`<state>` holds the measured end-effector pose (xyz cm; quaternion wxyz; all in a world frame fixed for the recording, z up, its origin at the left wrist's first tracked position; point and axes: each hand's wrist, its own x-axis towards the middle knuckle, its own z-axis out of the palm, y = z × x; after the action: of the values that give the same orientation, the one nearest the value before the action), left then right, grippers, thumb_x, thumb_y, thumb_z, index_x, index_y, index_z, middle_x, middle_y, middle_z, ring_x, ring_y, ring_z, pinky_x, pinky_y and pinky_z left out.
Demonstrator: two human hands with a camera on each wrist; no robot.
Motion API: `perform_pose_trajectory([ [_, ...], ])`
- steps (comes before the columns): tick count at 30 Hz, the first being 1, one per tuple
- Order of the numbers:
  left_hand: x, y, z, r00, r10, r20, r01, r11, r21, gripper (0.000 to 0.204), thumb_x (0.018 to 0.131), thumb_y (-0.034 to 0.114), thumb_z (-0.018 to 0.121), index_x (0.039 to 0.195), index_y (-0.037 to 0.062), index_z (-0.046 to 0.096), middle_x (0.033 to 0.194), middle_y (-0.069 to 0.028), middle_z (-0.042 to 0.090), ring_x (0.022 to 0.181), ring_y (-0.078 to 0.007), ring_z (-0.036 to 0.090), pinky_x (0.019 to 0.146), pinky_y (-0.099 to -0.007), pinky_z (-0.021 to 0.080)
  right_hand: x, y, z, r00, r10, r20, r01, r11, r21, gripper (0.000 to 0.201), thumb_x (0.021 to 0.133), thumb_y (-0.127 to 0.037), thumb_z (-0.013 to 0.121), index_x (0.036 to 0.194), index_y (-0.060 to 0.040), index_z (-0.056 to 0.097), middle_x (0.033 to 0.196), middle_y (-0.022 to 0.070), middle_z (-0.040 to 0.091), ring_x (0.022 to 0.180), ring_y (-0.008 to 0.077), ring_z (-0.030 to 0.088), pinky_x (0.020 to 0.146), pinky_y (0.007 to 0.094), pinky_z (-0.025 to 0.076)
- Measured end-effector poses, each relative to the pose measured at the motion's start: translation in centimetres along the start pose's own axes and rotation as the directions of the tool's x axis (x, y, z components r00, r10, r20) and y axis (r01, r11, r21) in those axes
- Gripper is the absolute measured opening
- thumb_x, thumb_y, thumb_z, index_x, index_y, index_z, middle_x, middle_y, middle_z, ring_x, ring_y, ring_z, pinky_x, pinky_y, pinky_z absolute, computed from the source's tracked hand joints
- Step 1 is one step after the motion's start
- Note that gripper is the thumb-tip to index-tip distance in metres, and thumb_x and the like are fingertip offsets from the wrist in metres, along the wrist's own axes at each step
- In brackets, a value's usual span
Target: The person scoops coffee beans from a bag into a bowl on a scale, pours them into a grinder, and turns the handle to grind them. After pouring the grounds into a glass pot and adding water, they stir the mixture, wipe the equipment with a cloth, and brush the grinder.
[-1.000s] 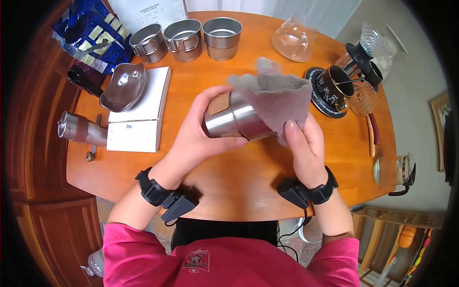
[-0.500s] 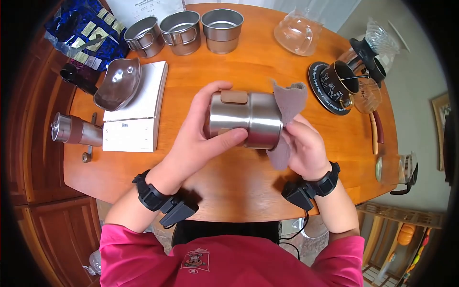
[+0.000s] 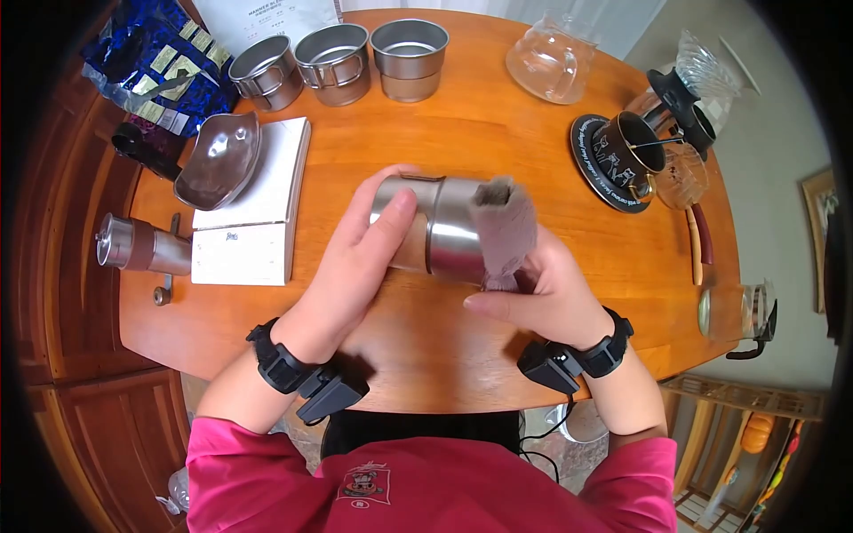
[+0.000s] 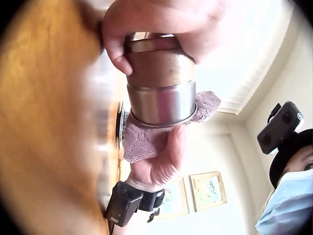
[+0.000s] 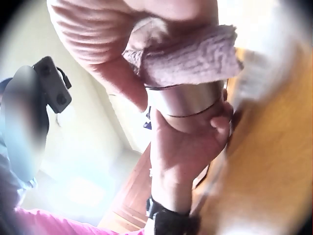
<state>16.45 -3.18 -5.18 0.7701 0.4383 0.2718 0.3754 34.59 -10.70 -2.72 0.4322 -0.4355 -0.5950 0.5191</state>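
Note:
A stainless steel cup (image 3: 455, 242) lies on its side in the air above the table's near half, its mouth toward the right. My left hand (image 3: 355, 253) grips it round the base end, thumb on top. My right hand (image 3: 560, 298) holds a mauve cloth (image 3: 514, 235) at the mouth, with one end sticking up over the rim. In the left wrist view the cloth (image 4: 144, 142) bulges out on both sides of the rim. The right wrist view shows the folded cloth (image 5: 190, 58) across the mouth; the right fingertips are hidden behind it.
Three steel cups (image 3: 410, 62) stand along the back left. A dark bowl (image 3: 220, 160) rests on a white scale (image 3: 244, 253), with a hand grinder (image 3: 147, 244) beside it. At the right are a glass server (image 3: 551, 67), a black cup (image 3: 633, 147) on a saucer and a glass dripper (image 3: 702, 71).
The cloth, spread loosely over the mouth a second ago, is now bunched at the rim. The cup has turned in my left hand, and my right thumb has swung down and left.

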Motion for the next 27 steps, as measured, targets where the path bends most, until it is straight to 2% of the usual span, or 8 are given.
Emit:
perform_pose_trajectory([
  [4, -0.2, 0.8, 0.5, 0.974, 0.225, 0.036, -0.228, 0.952, 0.207, 0.047, 0.083, 0.005, 0.060, 0.125, 0.0031, 0.038, 0.119, -0.0060, 0.043, 0.110, -0.0141, 0.044, 0.091, -0.0279, 0.041, 0.2, 0.8, -0.9, 0.978, 0.154, -0.140, -0.052, 0.832, 0.553, 0.045, 0.074, 0.002, 0.064, 0.114, -0.0024, 0.045, 0.104, 0.0046, 0.056, 0.088, 0.0117, 0.054, 0.075, 0.0249, 0.044],
  [9, 0.1, 0.6, 0.0, 0.872, 0.440, 0.216, -0.489, 0.745, 0.454, 0.069, 0.073, -0.007, 0.066, 0.131, 0.0059, 0.031, 0.123, -0.0067, 0.037, 0.113, -0.0179, 0.043, 0.097, -0.0329, 0.040, 0.6, 0.1, -0.7, 0.967, 0.093, -0.237, 0.109, 0.690, 0.716, 0.052, 0.071, 0.005, 0.065, 0.119, 0.0001, 0.044, 0.113, 0.0073, 0.054, 0.099, 0.0127, 0.053, 0.083, 0.0257, 0.043],
  [11, -0.3, 0.9, 0.7, 0.932, 0.314, 0.181, -0.353, 0.899, 0.258, 0.071, 0.075, -0.003, 0.066, 0.134, 0.0061, 0.028, 0.124, -0.0072, 0.037, 0.113, -0.0182, 0.043, 0.096, -0.0323, 0.041, 0.4, -0.3, -0.7, 0.986, 0.060, -0.158, 0.011, 0.908, 0.419, 0.051, 0.071, 0.004, 0.067, 0.117, 0.0004, 0.045, 0.111, 0.0072, 0.055, 0.100, 0.0128, 0.053, 0.083, 0.0258, 0.043],
  [15, -0.6, 0.6, 0.8, 0.946, 0.261, 0.191, -0.310, 0.903, 0.299, 0.073, 0.076, -0.001, 0.067, 0.135, 0.0066, 0.026, 0.125, -0.0085, 0.037, 0.114, -0.0180, 0.043, 0.093, -0.0316, 0.042, 0.4, -0.5, -0.3, 0.990, 0.034, -0.139, 0.018, 0.936, 0.353, 0.049, 0.071, 0.002, 0.069, 0.115, 0.0012, 0.046, 0.107, 0.0065, 0.057, 0.095, 0.0107, 0.054, 0.081, 0.0256, 0.044],
  [17, -0.7, 0.5, 0.9, 0.950, 0.239, 0.200, -0.298, 0.883, 0.362, 0.063, 0.086, 0.017, 0.060, 0.136, 0.0056, 0.023, 0.126, -0.0107, 0.039, 0.116, -0.0173, 0.042, 0.090, -0.0293, 0.043, 0.0, 0.2, -1.0, 0.960, 0.229, -0.161, -0.191, 0.956, 0.221, 0.043, 0.072, 0.001, 0.070, 0.110, 0.0010, 0.051, 0.098, 0.0042, 0.060, 0.087, 0.0087, 0.055, 0.078, 0.0251, 0.045],
  [20, 0.3, -0.6, -0.3, 0.994, 0.087, 0.066, -0.097, 0.981, 0.168, 0.056, 0.093, 0.040, 0.043, 0.133, 0.0026, 0.030, 0.117, -0.0112, 0.048, 0.109, -0.0157, 0.048, 0.085, -0.0258, 0.044, 0.1, 0.8, -0.2, 0.980, -0.099, -0.174, 0.093, 0.995, -0.042, 0.038, 0.072, -0.001, 0.071, 0.106, -0.0002, 0.055, 0.088, 0.0018, 0.062, 0.081, 0.0075, 0.056, 0.074, 0.0248, 0.046],
  [23, 0.2, 1.1, -0.6, 0.965, -0.231, 0.123, 0.220, 0.970, 0.100, 0.063, 0.093, 0.053, 0.028, 0.125, 0.0007, 0.040, 0.106, -0.0098, 0.056, 0.098, -0.0134, 0.055, 0.078, -0.0234, 0.046, -0.4, -0.2, -0.5, 0.993, -0.118, -0.025, 0.113, 0.980, -0.161, 0.038, 0.071, -0.002, 0.072, 0.105, -0.0020, 0.056, 0.088, 0.0016, 0.062, 0.083, 0.0076, 0.056, 0.075, 0.0245, 0.046],
  [27, 0.1, 0.9, -0.5, 0.963, -0.254, 0.095, 0.248, 0.966, 0.066, 0.056, 0.092, 0.050, 0.035, 0.118, 0.0016, 0.046, 0.100, -0.0067, 0.058, 0.089, -0.0105, 0.057, 0.069, -0.0247, 0.048, -0.3, -0.6, -0.7, 0.998, -0.069, 0.014, 0.070, 0.994, -0.086, 0.047, 0.070, -0.002, 0.072, 0.112, -0.0016, 0.052, 0.101, 0.0027, 0.059, 0.090, 0.0085, 0.054, 0.078, 0.0240, 0.045],
])
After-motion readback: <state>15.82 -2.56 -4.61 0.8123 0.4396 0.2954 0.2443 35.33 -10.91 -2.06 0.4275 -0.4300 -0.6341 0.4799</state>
